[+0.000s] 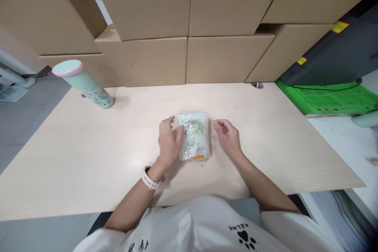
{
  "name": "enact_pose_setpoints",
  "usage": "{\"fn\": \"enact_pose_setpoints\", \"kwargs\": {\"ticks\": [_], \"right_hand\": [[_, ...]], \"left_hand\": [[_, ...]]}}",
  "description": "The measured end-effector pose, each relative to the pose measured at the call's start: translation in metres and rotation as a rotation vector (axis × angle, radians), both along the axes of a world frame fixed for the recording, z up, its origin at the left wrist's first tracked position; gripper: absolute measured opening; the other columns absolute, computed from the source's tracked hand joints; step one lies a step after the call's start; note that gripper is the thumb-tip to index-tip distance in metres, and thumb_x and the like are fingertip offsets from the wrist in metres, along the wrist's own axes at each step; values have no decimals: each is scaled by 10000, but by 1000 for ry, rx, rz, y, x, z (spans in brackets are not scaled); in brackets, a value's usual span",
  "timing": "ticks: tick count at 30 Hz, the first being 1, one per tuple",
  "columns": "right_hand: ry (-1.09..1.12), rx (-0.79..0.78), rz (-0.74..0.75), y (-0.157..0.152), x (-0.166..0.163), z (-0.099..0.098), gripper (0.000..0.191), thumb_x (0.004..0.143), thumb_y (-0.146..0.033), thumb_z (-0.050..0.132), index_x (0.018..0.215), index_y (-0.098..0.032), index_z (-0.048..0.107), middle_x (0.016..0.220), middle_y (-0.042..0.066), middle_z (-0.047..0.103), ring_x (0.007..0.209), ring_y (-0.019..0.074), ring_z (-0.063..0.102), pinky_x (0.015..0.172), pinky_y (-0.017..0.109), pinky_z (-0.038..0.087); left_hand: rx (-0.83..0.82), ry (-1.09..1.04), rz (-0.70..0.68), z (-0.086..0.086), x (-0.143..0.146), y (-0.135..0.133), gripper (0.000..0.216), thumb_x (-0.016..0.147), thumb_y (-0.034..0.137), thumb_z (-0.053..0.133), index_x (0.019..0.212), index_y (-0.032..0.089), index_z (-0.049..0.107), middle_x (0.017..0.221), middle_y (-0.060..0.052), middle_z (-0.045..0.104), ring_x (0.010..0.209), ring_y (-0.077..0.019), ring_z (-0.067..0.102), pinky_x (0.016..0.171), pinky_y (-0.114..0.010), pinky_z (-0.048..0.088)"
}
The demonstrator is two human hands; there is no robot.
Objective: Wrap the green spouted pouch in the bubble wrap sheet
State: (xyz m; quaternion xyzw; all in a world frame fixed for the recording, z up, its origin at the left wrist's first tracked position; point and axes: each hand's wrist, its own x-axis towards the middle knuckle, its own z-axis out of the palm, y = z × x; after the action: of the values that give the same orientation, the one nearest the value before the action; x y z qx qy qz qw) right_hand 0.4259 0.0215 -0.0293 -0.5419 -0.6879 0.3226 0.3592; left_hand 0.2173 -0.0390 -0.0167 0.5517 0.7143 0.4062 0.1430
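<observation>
in the middle of the frame we see a clear packet (194,135) lying on the table (88,153). our left hand (169,141) rests on its left edge, fingers loose. our right hand (227,136) is just beside it, half curled, holding nothing.

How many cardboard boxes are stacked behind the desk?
7 at least: upper left, lower left, top middle and, below them and, and top right. Another sits under it; more may be hidden.
</observation>
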Motion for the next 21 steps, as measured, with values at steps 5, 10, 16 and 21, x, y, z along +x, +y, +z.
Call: {"fn": "enact_pose_setpoints", "kwargs": {"ticks": [5, 10, 16, 21], "right_hand": [[54, -260, 269, -6, -4, 6, 430, 901, -598, 520, 1075, -210, 586, 847, 27, 682, 741, 189, 636, 668, 311, 504], [170, -92, 244, -18, -14, 24, 747, 758, -467, 755, 1391, -264, 414, 1321, 93, 604, 1114, 252, 609, 904, 374, 503], [310, -347, 174, -13, -12, 12, 409, 898, -510, 570, 1162, -204, 632, 1050, 61, 720, 963, 244, 663, 834, 366, 522], [675, -490, 218, -14, -16, 8, 443, 825, -556, 681, 1140, -245, 699, 1197, 42, 719, 1173, 242, 626, 1010, 358, 471]], "left_hand": [[-176, -249, -141, 10, -7, 1, 356, 923, 452, 539, 1156, 188, 585, 809, -27, 658, 675, -165, 584, 666, -311, 465], [146, -487, -284, 10, 1, -1, 527, 916, 395, 586, 1389, 243, 413, 1139, -72, 663, 961, -178, 639, 838, -308, 495], [-117, -438, -158, -10, -2, -2, 602, 881, 379, 617, 1428, 198, 447, 1229, -129, 590, 878, -182, 631, 797, -359, 520], [-191, -688, -186, -4, 2, -2, 709, 896, 562, 570, 1503, 267, 351, 1371, -126, 537, 1098, -247, 603, 913, -407, 506]]}}
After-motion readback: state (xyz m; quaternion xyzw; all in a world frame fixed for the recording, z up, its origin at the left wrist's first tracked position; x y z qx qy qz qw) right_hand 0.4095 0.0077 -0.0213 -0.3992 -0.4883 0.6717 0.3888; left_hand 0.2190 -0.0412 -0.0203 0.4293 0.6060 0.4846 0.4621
